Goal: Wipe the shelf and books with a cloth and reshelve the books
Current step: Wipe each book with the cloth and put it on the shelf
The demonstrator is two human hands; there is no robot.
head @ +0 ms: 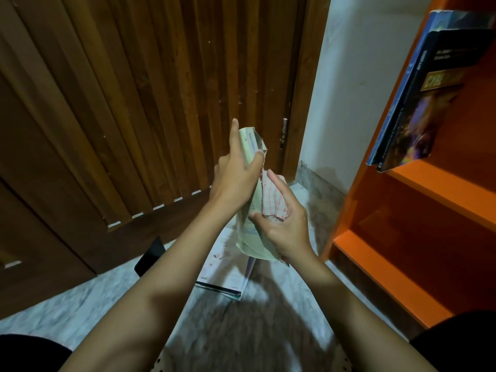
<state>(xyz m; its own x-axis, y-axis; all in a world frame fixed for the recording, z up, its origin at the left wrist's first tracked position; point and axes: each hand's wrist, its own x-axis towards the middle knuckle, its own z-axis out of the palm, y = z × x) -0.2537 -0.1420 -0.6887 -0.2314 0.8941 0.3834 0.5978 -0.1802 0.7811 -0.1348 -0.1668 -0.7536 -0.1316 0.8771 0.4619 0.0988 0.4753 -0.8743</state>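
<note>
Surroundings first: the background is filled by a brown slatted wooden door (134,103), with a strip of white wall (357,89) to its right. An orange wooden shelf unit (418,183) is seen at the right edge. Two glossy dark-covered books (424,108) are leaned tilted on its upper board, bottom corners poking over the front edge. On the grey marble floor (53,312) a big white flat book (228,269) is laid right below the hands, partly hidden by them. A black flat slab (150,255) is lying by the door foot, can't tell what it is tbh.

A thin pale-green softcover book (248,140) is held up in front of the door, roughly upright and a bit bent. It's pinched near the top by the left hand (236,178), thumb across the front, index finger stretched up the back. A white red-striped cloth (272,200) is bunched in the right hand (284,232), fingers curled round it, and pressed against the book's cover mid-height. Both forearms are reached forward, converging at the book.
</note>
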